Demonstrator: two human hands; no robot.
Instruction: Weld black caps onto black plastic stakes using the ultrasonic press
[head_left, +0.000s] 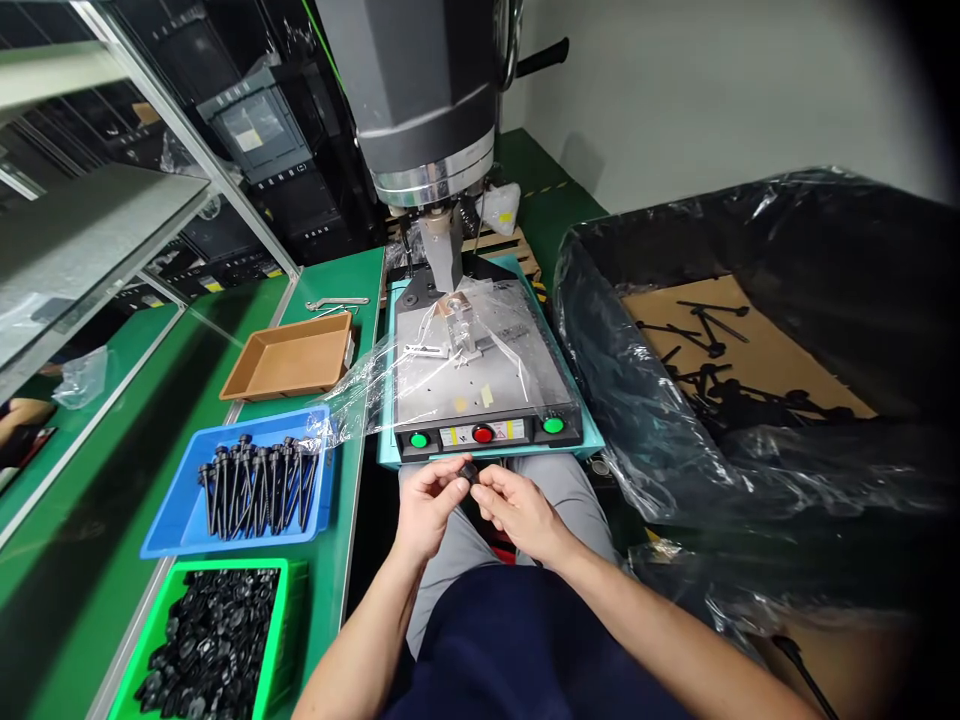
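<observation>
My left hand [426, 505] and my right hand [517, 512] meet over my lap, just in front of the press. Both pinch a small black plastic part [469, 471] between their fingertips. Directly ahead is the press machine's base [480, 380] with two green buttons [419, 440] and a red button [482, 434], its plate covered by clear plastic film. The grey press head [427, 110] hangs above a small metal fixture [457, 320].
On the green bench at left lie a blue tray of long black pins [251, 485], a green bin of small black parts [210, 640], a brown tray [289, 358] and a wrench [337, 302]. At right a plastic-lined cardboard box [750, 350] holds finished black pieces.
</observation>
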